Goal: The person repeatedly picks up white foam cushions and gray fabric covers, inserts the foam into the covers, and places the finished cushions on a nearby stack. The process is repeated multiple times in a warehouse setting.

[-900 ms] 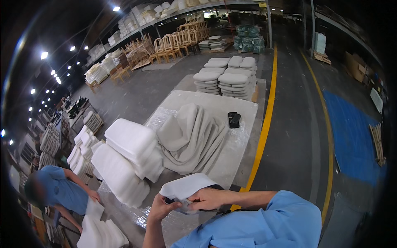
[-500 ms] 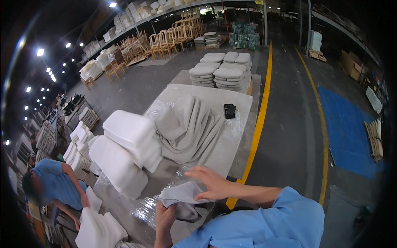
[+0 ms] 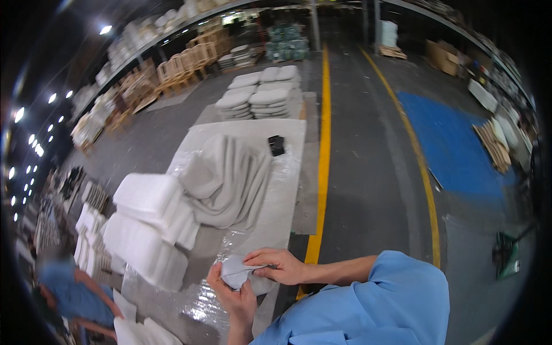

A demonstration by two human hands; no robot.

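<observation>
Above the plastic-wrapped desk, the left hand cups upward and the right hand reaches across, each grip holding smooth, folded, pale-grey fabric

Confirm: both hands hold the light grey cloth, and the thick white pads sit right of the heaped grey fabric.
No: the head view shows the thick white pads left of the heaped grey fabric, not right. The left hand and right hand do hold the light grey cloth.
</observation>
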